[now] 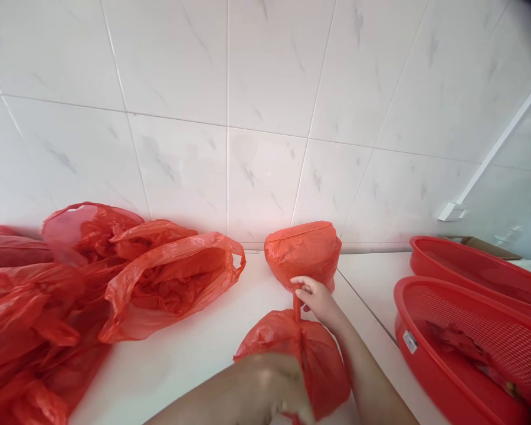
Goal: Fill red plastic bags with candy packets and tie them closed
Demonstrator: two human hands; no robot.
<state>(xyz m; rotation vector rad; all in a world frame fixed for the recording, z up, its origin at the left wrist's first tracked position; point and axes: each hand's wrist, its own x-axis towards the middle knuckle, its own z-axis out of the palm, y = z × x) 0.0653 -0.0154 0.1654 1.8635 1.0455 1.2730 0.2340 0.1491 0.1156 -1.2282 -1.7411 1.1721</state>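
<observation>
One wide white table (pixel 172 354) fills the lower half, its back edge tight against a tiled wall (pixel 265 171). At the left, a big heap of red plastic bags (pixel 35 301) sprawls over it, and at the heap's inner side one open bag (pixel 157 260) gapes, crumpled red plastic bunched inside.

Over to the right: two red baskets, side by side! The near basket (pixel 495 319), mesh-walled, holds loose red plastic (pixel 460 345); the far basket (pixel 478 268) has contents too unclear to name.

And in the centre, the lower red bundle (pixel 269 330) sits right under the person's arms, while the upper red bundle (pixel 301 251) stands close to the wall, contents hidden in both. Bare tabletop runs between them and the open bag; another stretch, crossed by a dark seam (pixel 367 306), separates them from the baskets.

Now the hands: the left hand (pixel 287 389) is blurred over the lower bundle, its grip impossible to tell. The right hand (pixel 314 298) has its grip pinched together on a narrow red strip (pixel 297 308) between the bundles.
</observation>
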